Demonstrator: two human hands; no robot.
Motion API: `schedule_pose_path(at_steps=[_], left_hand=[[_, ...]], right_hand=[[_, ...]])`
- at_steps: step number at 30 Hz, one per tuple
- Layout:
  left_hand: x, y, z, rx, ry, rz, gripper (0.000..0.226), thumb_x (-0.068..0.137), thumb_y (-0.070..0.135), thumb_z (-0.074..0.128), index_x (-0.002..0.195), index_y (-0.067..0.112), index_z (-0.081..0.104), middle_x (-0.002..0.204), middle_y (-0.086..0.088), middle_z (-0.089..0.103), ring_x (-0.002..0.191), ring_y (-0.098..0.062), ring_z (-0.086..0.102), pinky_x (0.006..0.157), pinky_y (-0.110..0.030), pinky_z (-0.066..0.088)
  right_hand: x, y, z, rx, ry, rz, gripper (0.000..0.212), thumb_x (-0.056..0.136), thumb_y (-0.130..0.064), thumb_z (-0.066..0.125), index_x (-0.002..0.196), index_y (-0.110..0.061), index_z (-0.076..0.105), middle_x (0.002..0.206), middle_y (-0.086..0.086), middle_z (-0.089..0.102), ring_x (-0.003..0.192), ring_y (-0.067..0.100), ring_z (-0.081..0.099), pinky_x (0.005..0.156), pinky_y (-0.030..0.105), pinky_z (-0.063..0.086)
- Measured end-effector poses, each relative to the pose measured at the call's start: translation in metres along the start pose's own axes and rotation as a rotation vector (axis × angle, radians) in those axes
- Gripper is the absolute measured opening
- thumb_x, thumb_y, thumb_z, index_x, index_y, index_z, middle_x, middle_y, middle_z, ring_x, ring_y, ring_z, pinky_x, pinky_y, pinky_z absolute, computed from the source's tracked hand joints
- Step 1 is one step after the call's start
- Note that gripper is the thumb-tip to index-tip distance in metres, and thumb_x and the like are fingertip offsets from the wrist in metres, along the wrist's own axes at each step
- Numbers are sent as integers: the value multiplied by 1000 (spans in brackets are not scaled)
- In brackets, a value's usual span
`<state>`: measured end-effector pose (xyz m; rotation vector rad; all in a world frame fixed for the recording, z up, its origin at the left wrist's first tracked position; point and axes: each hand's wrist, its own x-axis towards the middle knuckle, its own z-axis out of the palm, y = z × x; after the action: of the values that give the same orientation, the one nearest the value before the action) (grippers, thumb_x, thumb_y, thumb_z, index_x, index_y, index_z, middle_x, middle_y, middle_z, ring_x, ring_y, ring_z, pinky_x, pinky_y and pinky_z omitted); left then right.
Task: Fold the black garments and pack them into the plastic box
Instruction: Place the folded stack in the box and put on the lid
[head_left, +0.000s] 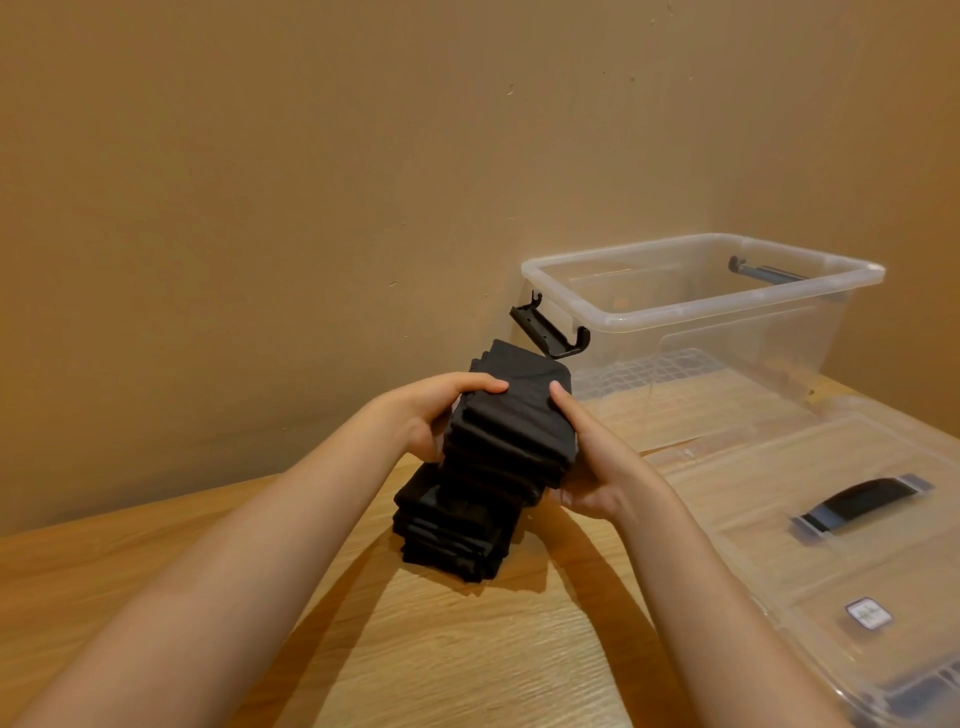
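Observation:
A stack of folded black garments (511, 431) is held above the wooden table between both hands. My left hand (436, 415) grips its left side, thumb on top. My right hand (592, 462) holds its right side and underside, thumb on the top fold. Beneath it, a lower pile of folded black garments (452, 535) rests on the table. The clear plastic box (701, 306) stands open at the back right against the wall, and nothing black shows inside it.
The box's clear lid (810, 525), with a black handle (862, 501), lies flat at the right. A black latch (548, 332) hangs open on the box's left end. The wooden table (415, 649) meets a tan wall behind.

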<state>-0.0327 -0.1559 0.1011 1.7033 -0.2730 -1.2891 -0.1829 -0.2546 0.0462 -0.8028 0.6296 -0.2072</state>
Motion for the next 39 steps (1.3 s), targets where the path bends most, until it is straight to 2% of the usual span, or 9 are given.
schedule_pose_path(at_steps=[3,7,10,14,17,21,29,33,39], left_hand=[[-2,-10,-3,-52,-4,-5,50,72,35,78,111,8,61,107,-15,64,103,-30,60,87,-38,50],[-7,-23,-5,-70,4,-21,59,68,35,81,118,9,61,116,-15,64,108,-31,59,85,-40,51],[-14,-31,-5,-48,-3,-36,60,68,35,81,119,10,61,116,-16,64,107,-31,59,86,-40,50],[-30,-42,-6,-51,-6,-3,49,75,33,76,115,11,61,103,-16,68,98,-31,63,76,-41,51],[-41,-46,-12,-39,-4,58,46,78,35,73,116,12,61,90,-13,75,85,-28,71,67,-38,56],[-49,-35,-18,-20,18,160,45,81,38,69,118,13,63,88,-6,77,77,-21,74,58,-30,56],[-37,39,-14,-10,-4,326,55,75,45,67,121,15,62,107,-6,73,97,-21,70,75,-33,52],[-29,89,2,-62,-31,324,55,77,46,67,123,16,62,111,-6,73,98,-22,70,74,-33,54],[-20,168,39,-193,-128,269,42,87,40,66,120,15,64,111,-8,73,103,-25,69,93,-39,52]], right_hand=[[0,1,-2,164,-28,52,68,69,-44,81,119,-3,59,117,20,66,106,36,66,84,43,58],[-3,7,-2,222,-51,41,59,72,-37,80,115,-2,60,112,22,67,105,39,65,94,49,51],[-10,11,4,154,-6,2,41,76,-34,78,101,-5,63,96,20,70,97,37,66,94,49,51],[-11,20,13,-10,36,-72,30,82,-30,73,104,-11,63,98,14,68,93,31,65,86,44,53],[-9,20,20,-95,14,-149,33,84,-30,71,110,-10,64,106,13,69,100,30,65,91,42,52],[-2,5,34,-173,-28,-232,49,82,-34,71,123,-11,57,113,11,67,101,27,65,82,39,55],[26,-78,54,-180,-62,-325,50,82,-33,71,124,-10,57,114,11,68,98,26,68,69,33,56],[25,-136,56,-212,-68,-278,30,87,-31,66,107,-9,65,99,11,70,87,25,67,72,34,55],[18,-232,48,-241,-26,-193,25,88,-32,63,99,-11,67,89,9,71,80,24,68,72,34,54]])
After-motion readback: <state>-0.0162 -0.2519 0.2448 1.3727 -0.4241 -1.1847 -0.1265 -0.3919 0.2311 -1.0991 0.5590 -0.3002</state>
